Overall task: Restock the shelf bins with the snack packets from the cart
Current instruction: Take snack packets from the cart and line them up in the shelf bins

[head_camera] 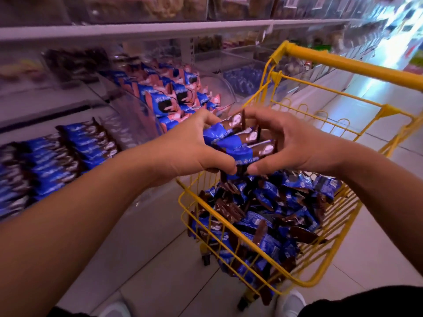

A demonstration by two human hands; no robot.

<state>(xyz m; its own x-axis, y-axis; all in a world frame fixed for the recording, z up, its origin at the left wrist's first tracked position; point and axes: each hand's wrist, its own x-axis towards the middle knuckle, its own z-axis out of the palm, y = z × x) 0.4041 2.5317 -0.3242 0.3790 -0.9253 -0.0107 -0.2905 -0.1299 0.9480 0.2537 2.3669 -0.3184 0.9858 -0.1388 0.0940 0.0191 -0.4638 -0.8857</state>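
You are partway through: the yellow cart [231,221] is heaped with blue-and-brown snack packets [270,216], so most of the restocking is left, while the bin at the shelf's near left end [52,154] already holds neat rows of the same packets. The next bin along, with pink-and-blue packets [174,97], looks well filled; the clear bin beyond it [242,81] seems only partly stocked, though blur hides much. You hold a small stack of packets [238,143] above the cart's shelf-side rim, clamped between both hands: your left hand [194,147] grips the blue ends, thumb underneath, and your right hand [290,143] curls round the brown ends. Both forearms reach forward, wrists close together.
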